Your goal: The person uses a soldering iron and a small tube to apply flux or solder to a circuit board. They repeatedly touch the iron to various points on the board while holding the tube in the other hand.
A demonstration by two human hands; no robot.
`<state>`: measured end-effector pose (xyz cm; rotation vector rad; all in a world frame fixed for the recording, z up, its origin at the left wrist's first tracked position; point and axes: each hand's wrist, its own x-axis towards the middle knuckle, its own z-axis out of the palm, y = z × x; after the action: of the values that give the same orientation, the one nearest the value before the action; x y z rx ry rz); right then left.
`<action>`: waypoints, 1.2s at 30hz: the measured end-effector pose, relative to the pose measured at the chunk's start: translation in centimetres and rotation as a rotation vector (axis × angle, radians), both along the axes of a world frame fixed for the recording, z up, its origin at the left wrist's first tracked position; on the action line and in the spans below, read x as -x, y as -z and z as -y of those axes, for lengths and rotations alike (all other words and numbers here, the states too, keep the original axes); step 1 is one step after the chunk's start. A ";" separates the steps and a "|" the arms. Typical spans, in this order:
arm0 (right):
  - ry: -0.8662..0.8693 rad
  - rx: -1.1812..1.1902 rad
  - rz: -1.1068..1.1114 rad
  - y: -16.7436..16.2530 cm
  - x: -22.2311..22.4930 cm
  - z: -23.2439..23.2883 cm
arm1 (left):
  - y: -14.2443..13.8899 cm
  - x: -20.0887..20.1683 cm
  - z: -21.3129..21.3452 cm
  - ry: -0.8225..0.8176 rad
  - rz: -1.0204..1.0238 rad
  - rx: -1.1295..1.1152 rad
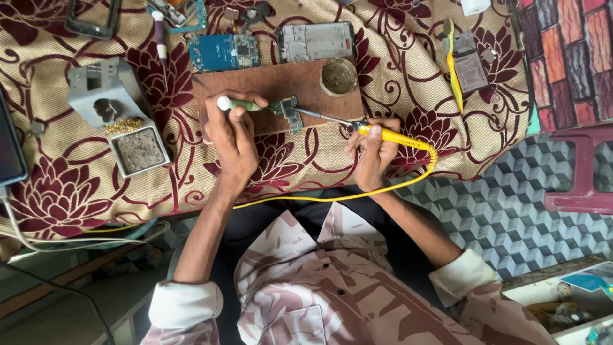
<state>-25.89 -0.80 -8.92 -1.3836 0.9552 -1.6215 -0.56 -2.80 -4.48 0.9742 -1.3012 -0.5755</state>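
Observation:
My right hand [373, 150] grips a yellow-handled soldering iron [396, 137]; its metal tip reaches left onto a small green circuit board [288, 112]. My left hand [231, 137] holds a green tool with a white cap [233, 104] against that board's left side. The board lies on a brown wooden block [268, 83] set on a floral cloth-covered table [76, 191]. The iron's yellow cord [319, 198] loops back across my lap.
A grey soldering stand with sponge tray [121, 118] sits left. A blue circuit board [223, 52], a phone frame [316, 41] and a round tin [338, 76] lie behind the block. A phone part with yellow tweezers [463, 61] rests right. A maroon stool [584, 166] stands at far right.

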 end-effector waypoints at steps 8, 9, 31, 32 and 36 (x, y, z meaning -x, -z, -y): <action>0.000 0.038 0.048 0.4 0.0 -0.2 | 0.3 0.0 0.0 0.018 -0.003 0.014; 0.007 0.040 0.043 0.4 0.0 -0.2 | 0.3 0.0 0.1 0.012 0.007 0.021; 0.005 0.041 -0.024 -0.3 -0.1 0.0 | 0.7 -0.3 0.4 0.025 0.023 0.032; 0.001 0.045 -0.037 -0.3 -0.1 0.0 | 0.8 -0.3 0.4 0.023 0.024 0.036; 0.010 0.045 -0.023 -0.2 -0.1 -0.1 | 0.8 -0.3 0.2 0.024 0.021 0.031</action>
<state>-25.76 -0.71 -8.73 -1.4329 0.9450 -1.6472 -0.30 -3.05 -5.29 0.9423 -1.3389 -0.5631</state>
